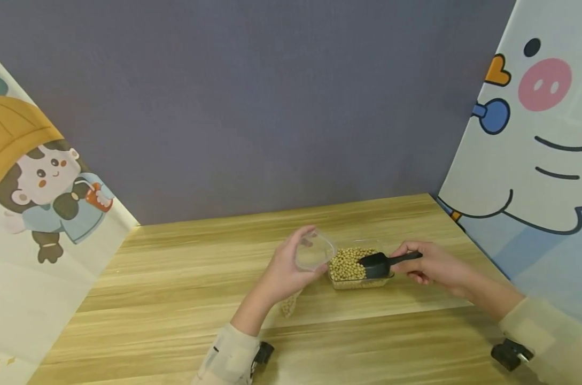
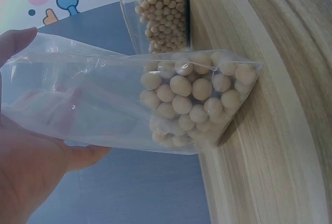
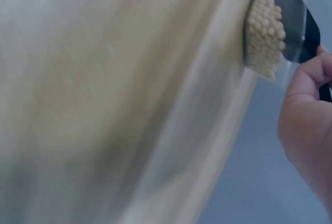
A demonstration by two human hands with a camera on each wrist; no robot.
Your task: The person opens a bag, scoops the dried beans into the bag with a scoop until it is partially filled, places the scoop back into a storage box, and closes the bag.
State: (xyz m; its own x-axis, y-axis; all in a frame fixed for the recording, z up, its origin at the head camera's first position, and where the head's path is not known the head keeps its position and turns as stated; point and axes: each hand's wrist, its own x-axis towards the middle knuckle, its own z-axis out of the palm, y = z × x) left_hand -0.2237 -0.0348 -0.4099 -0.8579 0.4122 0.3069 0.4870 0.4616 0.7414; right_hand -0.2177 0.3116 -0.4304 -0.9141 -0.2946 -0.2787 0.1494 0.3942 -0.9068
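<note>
My left hand (image 1: 287,270) holds up a clear plastic bag (image 2: 85,97), thumb and fingers around its spread mouth. Soybeans (image 2: 199,94) fill the bottom of the bag, which reaches down to the tabletop. To the right of the bag sits a clear rectangular container (image 1: 360,284) with many more soybeans (image 1: 344,263) inside. My right hand (image 1: 432,266) grips the handle of a black scoop (image 1: 376,266). The scoop's bowl dips into the right part of the container, against the beans. How full the scoop is cannot be told.
The wood-grain table (image 1: 185,278) runs back to a grey-purple partition (image 1: 271,107). Cartoon-printed panels stand at the left (image 1: 12,289) and right (image 1: 550,176). The container stands near the right panel.
</note>
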